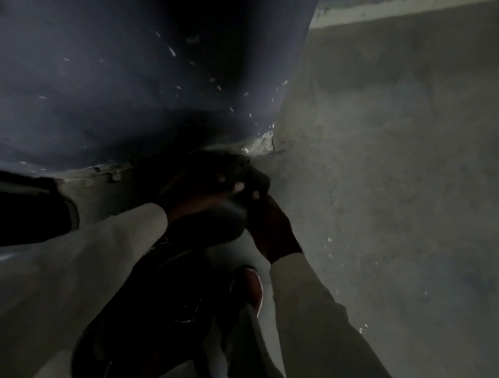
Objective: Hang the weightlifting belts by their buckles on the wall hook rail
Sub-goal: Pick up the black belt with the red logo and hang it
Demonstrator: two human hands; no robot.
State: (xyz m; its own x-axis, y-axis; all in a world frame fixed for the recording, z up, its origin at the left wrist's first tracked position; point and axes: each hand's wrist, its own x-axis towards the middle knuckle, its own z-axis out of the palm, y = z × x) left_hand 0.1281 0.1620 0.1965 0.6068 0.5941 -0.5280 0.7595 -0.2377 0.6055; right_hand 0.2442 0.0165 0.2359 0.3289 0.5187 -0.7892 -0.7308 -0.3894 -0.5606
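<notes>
fingers (238, 187) of the left hand (204, 201) curl over a dark weightlifting belt (212, 167), and the right hand (271, 227) meets it from the other side, its fingers bent inward and seemingly pinching the same dark bundle. the scene is dim and blurred, so the exact grip is hard to make out. the belt sits low, right at the foot of a dark blue wall (131, 60), where the wall's corner meets a grey concrete floor (403, 178). a second dark looped shape (163, 289) hangs or lies closer to the person, between the two pale sleeves; whether it is another belt or more of the same one cannot be told. a red shoe (252, 285) shows just below the right wrist. no buckle can be picked out, and the hook rail is not in view.

this looks like the pick-up step: gathering a belt from the floor. next, judging from here, the person needs to lift it clear, find the buckle end by feel or sight, and raise it toward the rail, wherever that is mounted.
</notes>
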